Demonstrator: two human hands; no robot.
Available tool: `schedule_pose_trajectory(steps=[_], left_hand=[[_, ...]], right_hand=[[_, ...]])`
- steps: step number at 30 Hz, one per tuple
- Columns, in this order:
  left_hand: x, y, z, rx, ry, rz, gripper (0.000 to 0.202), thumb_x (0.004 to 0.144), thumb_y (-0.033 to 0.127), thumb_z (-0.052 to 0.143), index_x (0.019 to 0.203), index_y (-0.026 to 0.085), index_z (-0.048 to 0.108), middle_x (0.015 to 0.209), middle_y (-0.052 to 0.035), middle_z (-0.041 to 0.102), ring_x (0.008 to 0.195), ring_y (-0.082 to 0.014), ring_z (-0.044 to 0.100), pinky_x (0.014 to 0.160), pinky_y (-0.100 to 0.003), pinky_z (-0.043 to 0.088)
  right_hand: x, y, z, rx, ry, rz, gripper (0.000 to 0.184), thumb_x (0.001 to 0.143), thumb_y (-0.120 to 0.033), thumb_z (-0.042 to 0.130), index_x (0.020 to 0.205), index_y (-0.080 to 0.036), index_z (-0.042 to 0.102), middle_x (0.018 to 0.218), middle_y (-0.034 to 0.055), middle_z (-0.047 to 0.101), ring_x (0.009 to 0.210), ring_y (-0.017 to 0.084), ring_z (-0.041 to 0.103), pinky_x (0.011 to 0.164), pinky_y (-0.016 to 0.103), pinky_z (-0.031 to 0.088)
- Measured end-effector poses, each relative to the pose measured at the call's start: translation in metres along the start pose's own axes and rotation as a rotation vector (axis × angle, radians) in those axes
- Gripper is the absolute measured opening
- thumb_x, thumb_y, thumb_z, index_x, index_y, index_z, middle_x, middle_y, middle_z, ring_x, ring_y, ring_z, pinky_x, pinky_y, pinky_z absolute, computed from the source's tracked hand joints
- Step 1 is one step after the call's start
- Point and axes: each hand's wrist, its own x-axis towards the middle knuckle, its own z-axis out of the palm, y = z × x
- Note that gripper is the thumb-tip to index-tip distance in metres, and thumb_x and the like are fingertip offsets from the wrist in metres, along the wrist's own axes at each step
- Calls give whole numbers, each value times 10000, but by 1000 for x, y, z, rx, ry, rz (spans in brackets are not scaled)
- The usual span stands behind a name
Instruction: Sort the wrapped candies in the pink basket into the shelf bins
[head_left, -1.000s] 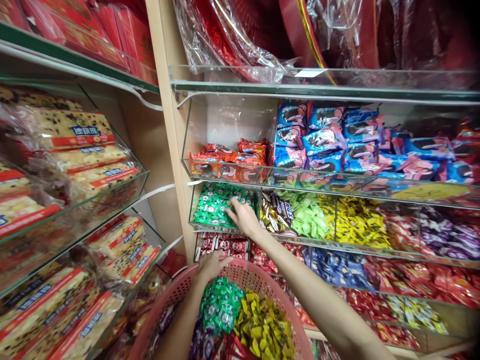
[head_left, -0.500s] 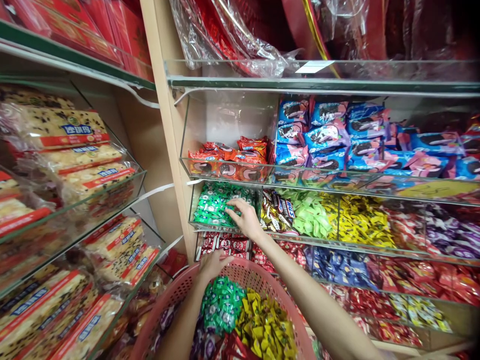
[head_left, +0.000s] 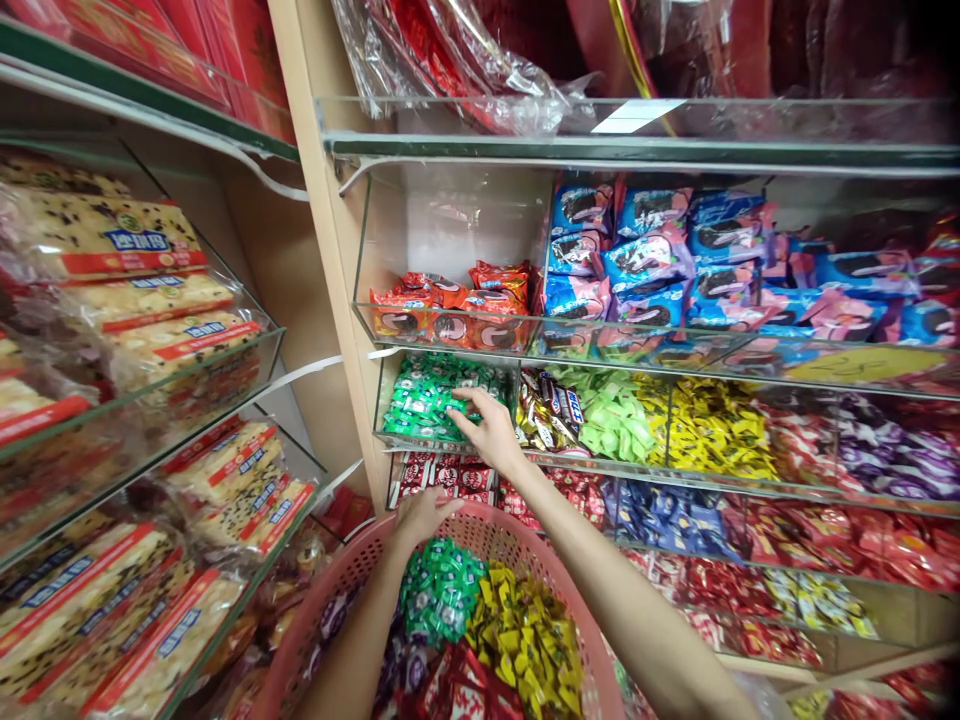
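Observation:
My right hand [head_left: 489, 428] is over the clear bin of green-wrapped candies [head_left: 427, 395], thumb and forefinger apart, with nothing visible between them. Its lower fingers are partly hidden. My left hand [head_left: 424, 515] grips the far rim of a pink plastic basket [head_left: 517, 525]; its fingertips are mostly out of sight over the edge. Inside the basket lie green candies [head_left: 442, 590], yellow-wrapped candies [head_left: 529, 640], red packets [head_left: 469, 690] and purple candies [head_left: 409, 680]. Both forearms cross above the basket.
Chocolate bars [head_left: 547, 405], pale green candies [head_left: 619, 420] and yellow candies [head_left: 716, 430] fill neighbouring bins. Blue cookie packs [head_left: 649, 255] sit behind a clear lip above. A wooden upright [head_left: 330, 250] separates these from packaged pastries [head_left: 127, 240] at left.
The view has shifted slightly, so the shelves sit a little higher and further left. My right thumb and forefinger are still apart over the green candies; my left hand stays on the basket rim.

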Motion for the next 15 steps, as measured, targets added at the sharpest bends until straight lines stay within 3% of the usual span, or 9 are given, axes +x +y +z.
schedule_pose_trajectory(steps=[4,9,12,15], left_hand=[[0,2,-2,-16,-13,0,546,773,662,361,1017,246,617,1021,-55,671,944,-224,604,744,-266,392],[0,0,0,3,-14,28,493,790,637,356,913,243,625,915,-32,687,860,-194,612,697,-240,379],[1,-2,3,-3,14,22,533,771,677,342,907,239,613,902,-29,684,845,-185,607,689,-227,364],[3,-3,4,10,8,18,536,772,681,332,882,234,607,887,-26,681,832,-181,606,679,-224,357]], right_hand=[[-48,-15,-8,60,-103,18,288,852,-341,513,1106,-212,555,1021,62,604,867,161,565,800,297,452],[-116,-10,-6,48,-521,115,289,848,-300,524,1128,-238,559,1059,52,617,969,181,573,855,305,447],[-135,4,4,-17,-661,191,291,816,-264,565,1105,-235,577,1054,50,629,962,192,585,862,312,450],[-136,12,15,-43,-661,209,332,809,-246,566,1141,-241,558,1103,54,616,995,203,579,866,319,453]])
